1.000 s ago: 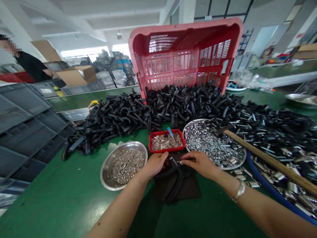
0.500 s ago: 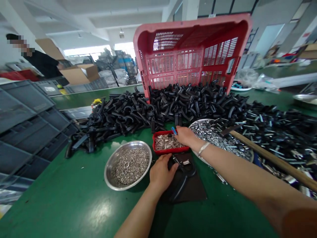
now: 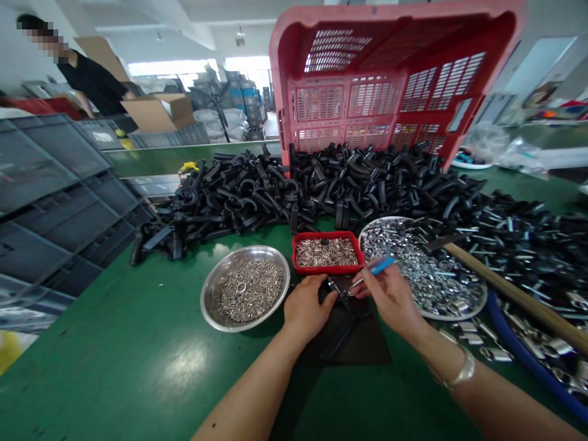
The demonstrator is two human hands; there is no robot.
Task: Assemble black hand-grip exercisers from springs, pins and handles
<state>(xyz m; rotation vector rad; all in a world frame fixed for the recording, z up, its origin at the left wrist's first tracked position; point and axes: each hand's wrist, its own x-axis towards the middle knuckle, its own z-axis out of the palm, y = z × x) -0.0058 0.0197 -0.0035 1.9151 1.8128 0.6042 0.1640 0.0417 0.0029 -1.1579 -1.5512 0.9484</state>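
Observation:
My left hand [image 3: 307,306] is closed on the upper end of a black plastic handle part [image 3: 342,337], which lies on a dark mat [image 3: 374,349]. A short metal piece [image 3: 333,284] shows by my left thumb. Between the fingers of my right hand [image 3: 390,297] is a slim blue-handled tool [image 3: 382,264], its exact kind unclear. The tool's thin metal end points down at small bright metal on the black part, too small to make out. Just beyond the hands sits a red tray [image 3: 326,269] of small metal pins.
A steel bowl [image 3: 206,300] of small metal pieces stands left. On the right are a plate [image 3: 480,300] of shiny metal parts, a wooden-handled hammer [image 3: 514,291] and a blue hose-like strip [image 3: 519,349]. Black parts [image 3: 257,190] heap before a red crate [image 3: 280,73]. A person [image 3: 94,82] stands far left.
My right hand has come back from the red tray towards my left hand, bringing the blue-handled tool over the black part. My left hand stays on that part. The view has shifted slightly.

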